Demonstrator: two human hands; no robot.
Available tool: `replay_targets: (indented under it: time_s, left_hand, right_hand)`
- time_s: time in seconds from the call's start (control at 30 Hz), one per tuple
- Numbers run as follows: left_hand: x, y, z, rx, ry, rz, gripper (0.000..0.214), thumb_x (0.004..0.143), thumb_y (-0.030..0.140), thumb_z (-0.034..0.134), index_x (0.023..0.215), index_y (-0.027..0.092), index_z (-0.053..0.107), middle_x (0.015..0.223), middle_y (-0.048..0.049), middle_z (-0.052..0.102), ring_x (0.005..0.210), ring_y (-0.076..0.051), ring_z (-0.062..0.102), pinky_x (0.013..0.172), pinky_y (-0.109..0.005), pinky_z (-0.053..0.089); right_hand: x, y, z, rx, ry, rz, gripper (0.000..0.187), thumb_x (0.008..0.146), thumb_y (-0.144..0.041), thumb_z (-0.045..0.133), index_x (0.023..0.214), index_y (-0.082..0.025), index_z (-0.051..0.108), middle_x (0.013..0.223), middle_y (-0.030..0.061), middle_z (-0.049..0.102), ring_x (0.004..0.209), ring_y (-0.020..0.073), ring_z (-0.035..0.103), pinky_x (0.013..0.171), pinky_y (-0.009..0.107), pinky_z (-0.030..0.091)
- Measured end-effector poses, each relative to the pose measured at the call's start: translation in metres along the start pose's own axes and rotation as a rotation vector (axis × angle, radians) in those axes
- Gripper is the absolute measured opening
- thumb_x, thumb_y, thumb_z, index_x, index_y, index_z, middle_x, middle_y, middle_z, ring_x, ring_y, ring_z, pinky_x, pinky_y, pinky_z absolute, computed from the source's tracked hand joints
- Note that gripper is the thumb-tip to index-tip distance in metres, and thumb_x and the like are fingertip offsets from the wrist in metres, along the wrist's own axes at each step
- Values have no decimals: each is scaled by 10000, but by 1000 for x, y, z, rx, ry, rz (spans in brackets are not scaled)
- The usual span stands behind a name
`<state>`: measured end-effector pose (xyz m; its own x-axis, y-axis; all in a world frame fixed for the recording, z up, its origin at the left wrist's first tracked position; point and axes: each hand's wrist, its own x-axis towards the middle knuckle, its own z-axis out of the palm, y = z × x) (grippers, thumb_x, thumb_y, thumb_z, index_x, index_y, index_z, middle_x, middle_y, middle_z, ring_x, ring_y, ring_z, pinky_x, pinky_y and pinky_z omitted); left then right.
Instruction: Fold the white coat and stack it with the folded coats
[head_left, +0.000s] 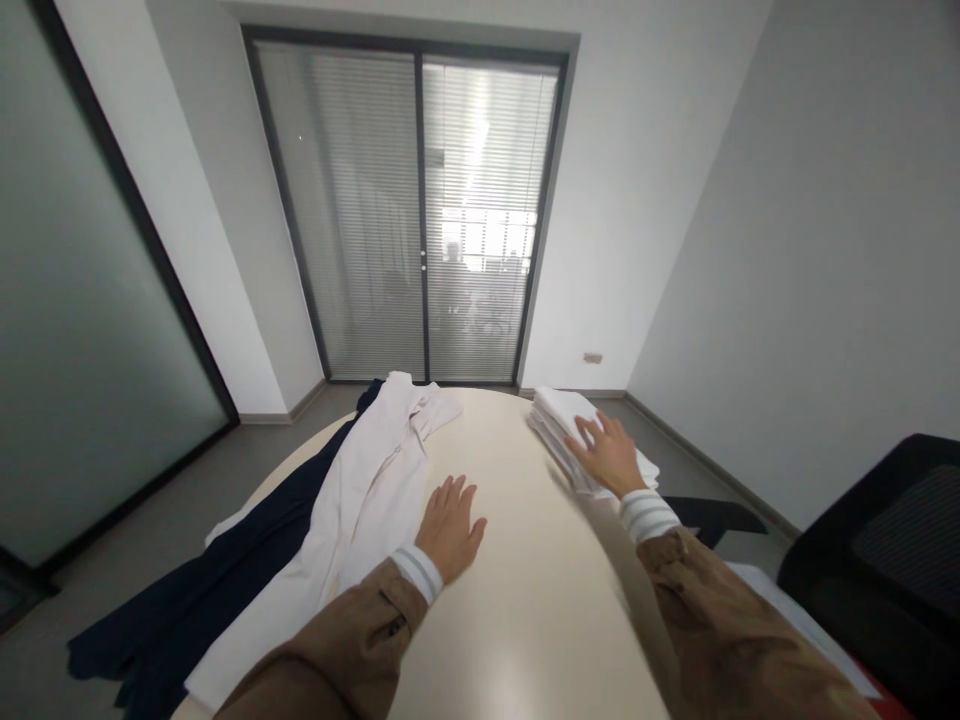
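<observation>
Right hand [609,455] lies flat and open on the folded white stack [559,415] at the table's [525,590] far right edge; I judge it soft, light, best lifted from underneath.

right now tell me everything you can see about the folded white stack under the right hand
The folded white stack is a neat pile of white cloth, several flat layers showing along its left edge. It looks like soft cotton fabric; what garments they are cannot be told. It lies flat at the far right edge of the cream table, slightly overhanging it. The right hand rests palm down on its near part, fingers spread, flat rather than closed in a grip. Nothing else touches it; the white shirt lies apart to the left.
</observation>
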<state>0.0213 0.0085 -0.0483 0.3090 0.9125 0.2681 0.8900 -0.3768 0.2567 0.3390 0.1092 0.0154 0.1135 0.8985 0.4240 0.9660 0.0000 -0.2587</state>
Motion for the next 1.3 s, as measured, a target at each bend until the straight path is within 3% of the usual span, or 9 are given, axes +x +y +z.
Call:
replay_targets:
  time_s: [0.13,0.27,0.37,0.5,0.63,0.73,0.83,1.07,1.3]
  left_hand:
    - [4,-8,-13,130,109,-180,527,915,418,519,1360,139,559,1587,-204,315,1467,-430,241,1143,-616,247]
    - [14,-37,-46,259,119,-360,472,859,424,587,1248,166,657,1581,-206,325,1442,-507,224,1087,-700,225]
    - [20,-67,-64,338,72,-520,443,884,391,573,1286,225,655,1571,-189,350,1426,-506,265,1066,-690,255]
    - [21,-94,-63,422,25,-592,381,942,284,499,1281,257,671,1535,-161,422,1399,-451,351,1057,-638,315]
    - [19,-104,-57,414,54,-518,475,980,127,312,1307,206,647,1460,-123,530,1333,-385,454,965,-545,456]
    - [20,-105,-62,379,61,-484,506,987,96,254,1334,168,616,1403,-130,584,1253,-338,538,854,-437,531]
    - [22,-100,-71,345,112,-436,512,976,74,287,1384,192,573,1446,-102,553,1263,-310,542,892,-410,522]
    - [28,-64,-76,225,192,-81,536,932,14,352,1376,221,569,1429,-82,573,1303,-261,532,1170,-507,268]
    - [24,-35,-63,29,-104,295,440,906,29,449,1267,209,625,1253,-90,694,1156,-220,641,1078,-423,401]
  right_hand:
    - [-18,-18,16,-104,-57,-17,696,890,-418,573,1534,-341,321,1612,107,278,1403,445,289,1047,652,336]
    - [-25,-19,27,-199,-31,23,694,908,-296,513,1553,-368,265,1633,87,236,1400,451,280,1012,665,355]
    - [-25,-21,32,-236,-2,54,679,922,-272,470,1558,-368,251,1633,76,236,1409,448,262,1017,665,342]
    - [-26,-22,37,-272,35,65,663,925,-240,451,1553,-358,273,1629,77,247,1411,439,258,1022,646,332]
    - [-32,-22,35,-252,167,9,618,918,-255,462,1525,-292,350,1581,111,342,1386,411,303,1047,653,295]
    - [-39,-31,26,-227,316,-103,552,917,-295,472,1462,-215,438,1510,144,440,1384,382,316,1105,699,140]
    - [-46,-47,17,-207,367,-256,521,914,-291,472,1427,-203,476,1488,135,476,1403,350,311,1143,671,14]
    - [-55,-69,28,-126,196,-509,549,894,-204,491,1442,-241,475,1511,97,467,1437,316,294,1174,586,92]
    - [-72,-100,33,53,-37,-729,617,901,-229,529,1505,-236,407,1531,102,430,1424,317,319,1152,519,286]
